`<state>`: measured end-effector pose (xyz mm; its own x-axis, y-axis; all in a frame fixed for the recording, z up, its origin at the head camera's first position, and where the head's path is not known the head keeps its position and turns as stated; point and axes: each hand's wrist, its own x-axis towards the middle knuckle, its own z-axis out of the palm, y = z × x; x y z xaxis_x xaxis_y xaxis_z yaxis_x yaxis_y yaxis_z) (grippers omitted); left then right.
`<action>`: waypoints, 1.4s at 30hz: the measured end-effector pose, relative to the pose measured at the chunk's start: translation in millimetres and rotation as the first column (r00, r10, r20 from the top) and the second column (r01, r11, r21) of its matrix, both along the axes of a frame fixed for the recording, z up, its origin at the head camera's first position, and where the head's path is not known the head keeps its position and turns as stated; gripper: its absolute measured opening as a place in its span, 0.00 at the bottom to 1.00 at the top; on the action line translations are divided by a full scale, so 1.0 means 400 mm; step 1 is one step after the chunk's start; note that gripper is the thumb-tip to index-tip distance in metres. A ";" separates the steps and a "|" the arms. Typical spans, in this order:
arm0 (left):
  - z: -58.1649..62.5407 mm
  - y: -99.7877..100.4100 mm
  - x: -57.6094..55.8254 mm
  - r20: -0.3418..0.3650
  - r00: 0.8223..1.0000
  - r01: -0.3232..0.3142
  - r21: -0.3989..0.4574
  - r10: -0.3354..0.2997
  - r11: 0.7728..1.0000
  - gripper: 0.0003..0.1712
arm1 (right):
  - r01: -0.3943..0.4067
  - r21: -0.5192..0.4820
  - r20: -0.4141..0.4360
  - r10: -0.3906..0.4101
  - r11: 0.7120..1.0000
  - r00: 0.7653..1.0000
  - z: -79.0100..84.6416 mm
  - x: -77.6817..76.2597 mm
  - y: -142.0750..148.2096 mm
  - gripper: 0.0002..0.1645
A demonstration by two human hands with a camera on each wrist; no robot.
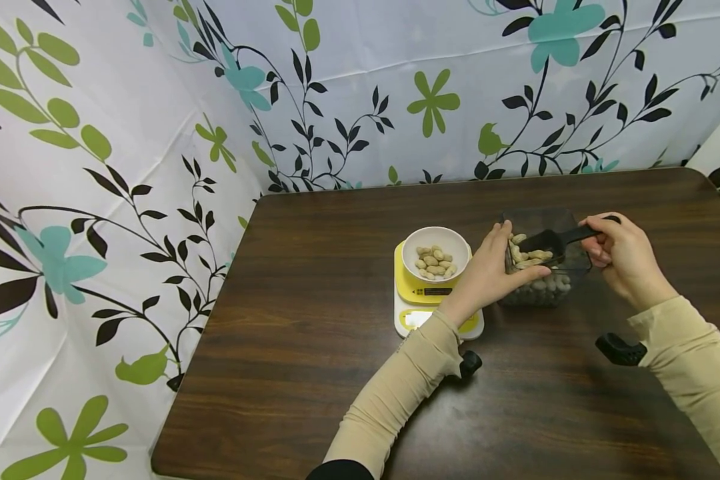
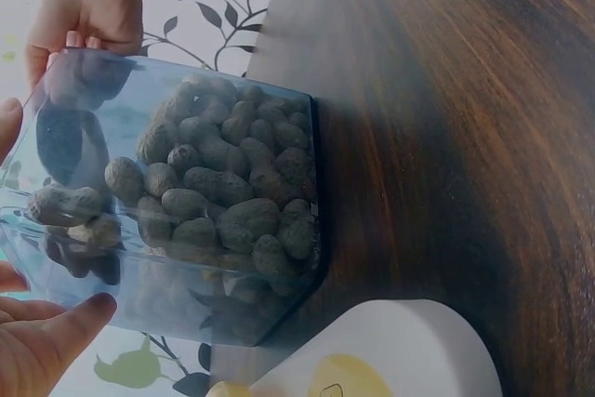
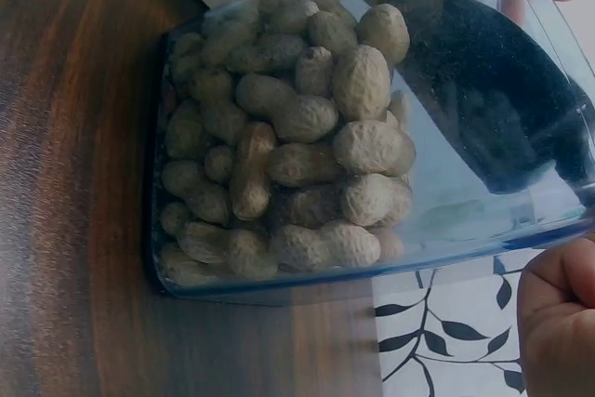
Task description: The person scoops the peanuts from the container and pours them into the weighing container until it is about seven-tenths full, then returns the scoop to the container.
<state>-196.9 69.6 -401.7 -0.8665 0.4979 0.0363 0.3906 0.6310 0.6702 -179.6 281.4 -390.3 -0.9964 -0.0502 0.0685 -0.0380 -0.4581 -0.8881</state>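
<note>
A clear plastic container [image 2: 279,104] of unshelled peanuts [image 3: 297,118] stands on the right part of the table. My left hand [image 1: 483,272] grips the container near its rim, the thumb along the near side and the fingers at the far left. With my right hand [image 1: 627,260] I hold a black scoop [image 1: 546,243] by its handle. The scoop's head is inside the container, with peanuts beside it. Left of the container, a white bowl [image 1: 437,232] with several peanuts sits on a yellow and white kitchen scale [image 1: 405,293].
The dark wooden table [image 1: 312,320] extends to the left and in front of the scale. A white curtain [image 1: 348,80] with leaf and flower patterns hangs behind the table and along its left side. Black wrist mounts [image 1: 619,349] sit at both sleeves.
</note>
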 end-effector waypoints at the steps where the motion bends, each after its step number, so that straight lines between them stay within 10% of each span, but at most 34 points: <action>1: 0.000 0.000 0.000 -0.001 1.000 0.000 -0.002 0.000 1.000 0.52 | 0.003 -0.014 -0.001 -0.003 1.000 1.000 -0.002 0.001 0.000 0.13; 15: 0.003 -0.003 -0.002 0.006 1.000 0.004 0.004 -0.004 1.000 0.53 | -0.064 -0.285 0.012 0.070 0.956 0.997 -0.039 0.020 0.026 0.19; 27: 0.006 -0.002 0.001 0.015 1.000 -0.002 0.014 0.002 1.000 0.54 | -0.234 -0.251 -0.048 0.230 0.939 0.972 -0.042 0.019 0.035 0.22; 42: 0.007 -0.007 0.001 0.025 1.000 -0.009 0.021 0.008 1.000 0.53 | -0.251 -0.359 -0.036 0.255 0.899 0.966 -0.047 0.023 0.034 0.26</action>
<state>-196.5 66.9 -398.8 -0.8715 0.4898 0.0249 0.3681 0.6198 0.6931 -170.4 294.9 -409.1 -0.9542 -0.2752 0.1174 0.1312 -0.7376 -0.6624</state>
